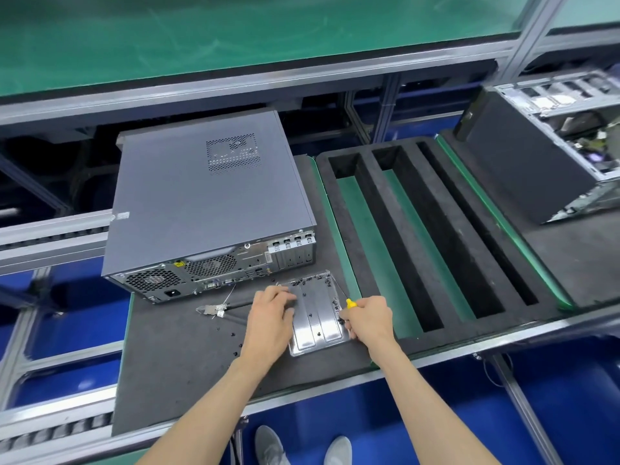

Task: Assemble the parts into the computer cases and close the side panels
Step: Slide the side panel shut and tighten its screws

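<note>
Assembly-line bench with dark foam mat. Grey computer case lies on its side at mat centre, side panel apparently closed, rear ports facing the person; likely heavy, rigid sheet metal, best lifted by its edges. Just in front, a clear screw tray holds small black screws. Left hand rests on the tray, fingers loosely bent. Right hand grips a yellow-handled screwdriver. Slotted foam holder alongside; an open case far right.

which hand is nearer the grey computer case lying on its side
Left. The left hand rests on the screw tray's left edge, just in front of the computer case's rear panel. The right hand, gripping a yellow-handled tool, sits at the tray's right edge, farther away.
</note>
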